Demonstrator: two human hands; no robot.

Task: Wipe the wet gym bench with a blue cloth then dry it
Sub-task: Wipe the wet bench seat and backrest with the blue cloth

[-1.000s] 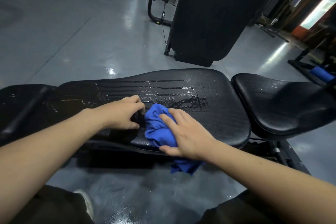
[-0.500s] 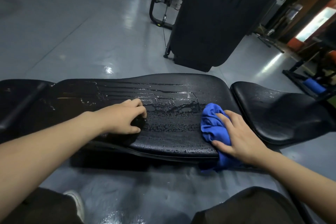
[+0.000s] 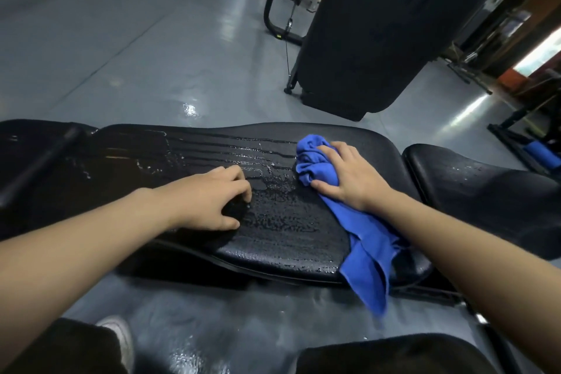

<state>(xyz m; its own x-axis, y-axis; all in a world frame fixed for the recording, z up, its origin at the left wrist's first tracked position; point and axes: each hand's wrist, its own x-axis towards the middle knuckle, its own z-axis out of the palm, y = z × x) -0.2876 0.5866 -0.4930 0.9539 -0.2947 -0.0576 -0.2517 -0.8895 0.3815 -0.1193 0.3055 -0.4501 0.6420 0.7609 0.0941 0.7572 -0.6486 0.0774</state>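
**A:** Where is the cloth on my screen?

**B:** I see one blue cloth (image 3: 315,161), bunched under the right hand (image 3: 349,176), on the far right part of the long black pad (image 3: 288,222) of the counter. Its long axis runs from the far bunched end toward me and slightly right; the loose tail hangs over the near edge of the pad. The middle of the cloth is hidden under the palm and the forearm.

**A:** And the fingers?

**B:** The right fingers (image 3: 326,150) are spread over the cloth and bent a little, the thumb against its side, so the hand presses and holds it. The left hand (image 3: 209,200) rests on the pad, near the middle, its fingers curled down onto the surface. If something small and dark is under them I cannot tell; it is too dark there.

**A:** Is the pad wet?

**B:** Yes, streaks and drops of water (image 3: 249,161) shine between the two hands. The long axis of the pad goes left to right. A second pad, the seat (image 3: 473,188), is just beside it on the right, with some drops, and is cut off by the edge of the picture. The left end of the counter is very dark and hard to read.

**A:** Beyond it?

**B:** A gray glossy floor (image 3: 121,39) and one big black machine (image 3: 379,39), its top cut off.
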